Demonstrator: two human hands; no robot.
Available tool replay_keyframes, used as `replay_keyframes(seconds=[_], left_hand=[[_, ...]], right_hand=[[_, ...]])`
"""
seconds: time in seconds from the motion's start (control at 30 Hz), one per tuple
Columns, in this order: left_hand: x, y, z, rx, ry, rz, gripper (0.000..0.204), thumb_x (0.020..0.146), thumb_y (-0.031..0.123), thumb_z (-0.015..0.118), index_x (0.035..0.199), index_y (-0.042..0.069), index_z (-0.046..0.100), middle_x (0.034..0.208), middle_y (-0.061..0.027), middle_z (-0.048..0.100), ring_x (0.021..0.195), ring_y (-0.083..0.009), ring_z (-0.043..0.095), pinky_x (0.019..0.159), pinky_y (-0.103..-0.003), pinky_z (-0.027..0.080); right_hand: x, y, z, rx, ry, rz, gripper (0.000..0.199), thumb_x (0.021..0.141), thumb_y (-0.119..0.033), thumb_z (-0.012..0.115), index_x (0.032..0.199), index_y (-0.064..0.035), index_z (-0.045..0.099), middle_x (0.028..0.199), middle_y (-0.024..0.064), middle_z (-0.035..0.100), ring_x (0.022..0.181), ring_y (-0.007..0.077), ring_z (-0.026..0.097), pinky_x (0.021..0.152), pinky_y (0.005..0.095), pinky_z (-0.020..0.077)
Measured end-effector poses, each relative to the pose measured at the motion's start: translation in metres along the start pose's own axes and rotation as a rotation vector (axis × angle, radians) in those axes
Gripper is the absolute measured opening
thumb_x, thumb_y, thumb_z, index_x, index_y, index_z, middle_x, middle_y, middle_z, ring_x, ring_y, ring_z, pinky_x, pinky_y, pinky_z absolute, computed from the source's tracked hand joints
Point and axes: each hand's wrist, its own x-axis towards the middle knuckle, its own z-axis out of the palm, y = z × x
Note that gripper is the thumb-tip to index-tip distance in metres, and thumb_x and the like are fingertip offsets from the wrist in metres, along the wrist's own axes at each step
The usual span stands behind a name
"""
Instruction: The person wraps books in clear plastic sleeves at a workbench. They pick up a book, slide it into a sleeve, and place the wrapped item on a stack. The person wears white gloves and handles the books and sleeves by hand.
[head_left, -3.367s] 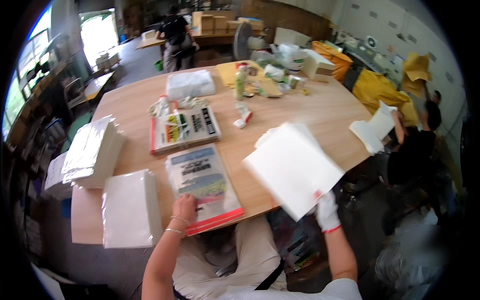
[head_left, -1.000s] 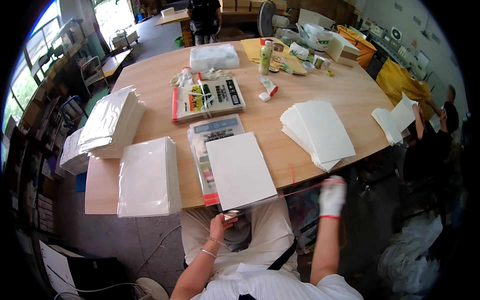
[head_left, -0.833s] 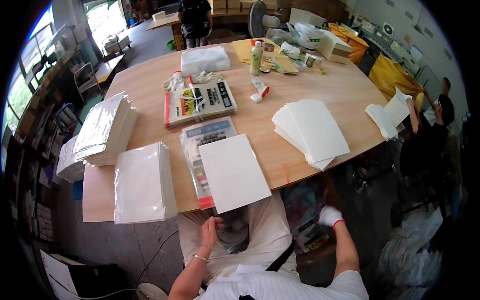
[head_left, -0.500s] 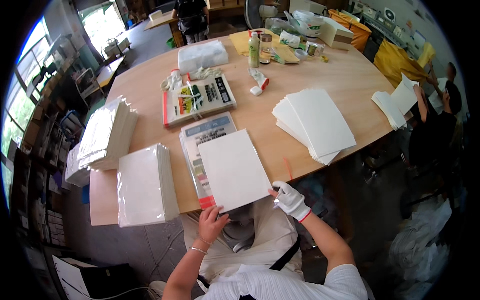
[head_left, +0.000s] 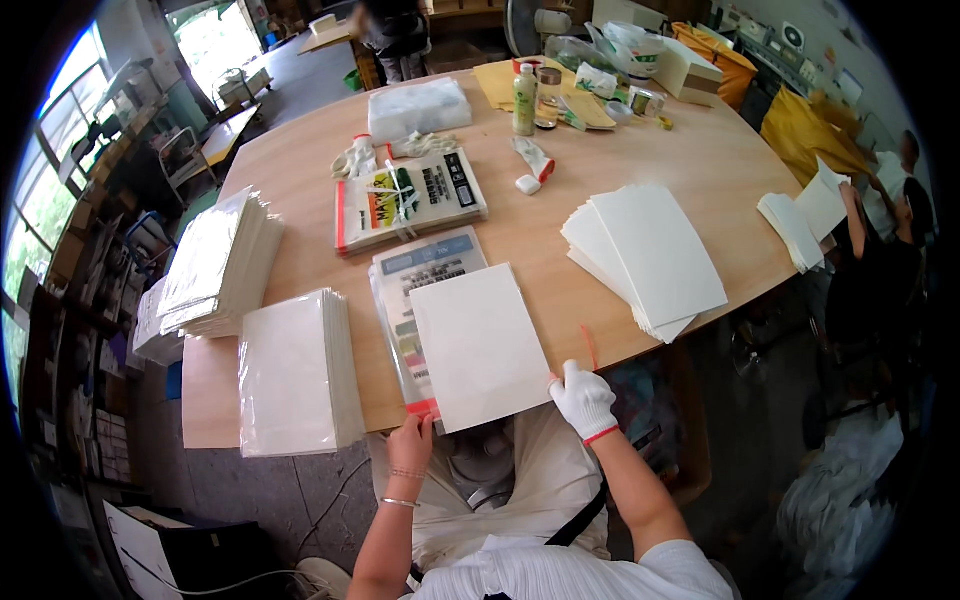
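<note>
A white sheet of board lies over a stack of clear printed plastic bags at the near table edge. Bare, my left hand is closed, its fingertips pinching the near edge of a bag by its red strip. My right hand, in a white glove with bare fingertips showing, grips the board's near right corner between thumb and fingers. To the left stands a pile of boards in clear plastic. Farther right, bare white boards lie in a fanned stack.
Another wrapped pile stands at the left edge. Ahead are a tied bundle of printed bags, work gloves, a green bottle and a jar. At the right, another person's hands hold white sheets.
My left hand has moved from the board's near left corner down to the red-edged bag edge and closed on it. My right hand stays at the board's right corner.
</note>
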Motion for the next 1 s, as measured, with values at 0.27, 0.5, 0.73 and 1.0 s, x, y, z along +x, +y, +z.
replay_keyframes(seconds=[0.27, 0.5, 0.73, 1.0], left_hand=[[0.002, 0.019, -0.017, -1.195, -0.357, -0.422, 0.033, 0.086, 0.020, 0.054, 0.110, 0.002, 0.041, 0.081, -0.0070, 0.060, 0.061, -0.0105, 0.058, 0.047, -0.020, 0.043], [-0.008, -0.011, -0.123, -0.726, -0.094, -0.004, 0.036, 0.084, 0.011, 0.056, 0.115, -0.001, 0.043, 0.080, -0.0035, 0.055, 0.061, -0.0106, 0.052, 0.054, -0.025, 0.044], [-0.003, -0.227, -0.194, -0.849, 0.289, -0.111, 0.048, 0.078, -0.002, 0.048, 0.125, -0.004, 0.039, 0.125, -0.0101, 0.045, 0.109, -0.0169, 0.045, 0.094, -0.029, 0.034], [0.001, -0.260, -0.156, -0.776, 0.398, -0.306, 0.053, 0.076, 0.003, 0.040, 0.129, -0.001, 0.038, 0.077, 0.0002, 0.047, 0.055, -0.0056, 0.033, 0.045, -0.022, 0.032]], right_hand=[[-0.035, 0.008, 0.018, 1.240, -0.324, 0.257, 0.022, 0.082, -0.006, 0.055, 0.101, 0.0006, 0.047, 0.068, 0.0008, 0.051, 0.061, 0.0053, 0.050, 0.052, 0.0217, 0.0420], [-0.048, -0.084, 0.037, 1.225, -0.189, -0.089, 0.030, 0.077, -0.003, 0.054, 0.107, -0.0003, 0.054, 0.086, 0.0074, 0.056, 0.077, 0.0153, 0.054, 0.070, 0.0276, 0.0447], [-0.010, -0.268, -0.006, 1.161, -0.316, -0.529, 0.024, 0.080, -0.013, 0.054, 0.100, 0.0002, 0.059, 0.089, 0.0161, 0.060, 0.082, 0.0260, 0.059, 0.073, 0.0291, 0.0457], [0.001, -0.233, -0.001, 1.193, -0.505, -0.509, 0.017, 0.079, -0.007, 0.054, 0.091, 0.0021, 0.060, 0.080, 0.0162, 0.060, 0.084, 0.0246, 0.061, 0.067, 0.0305, 0.0463]])
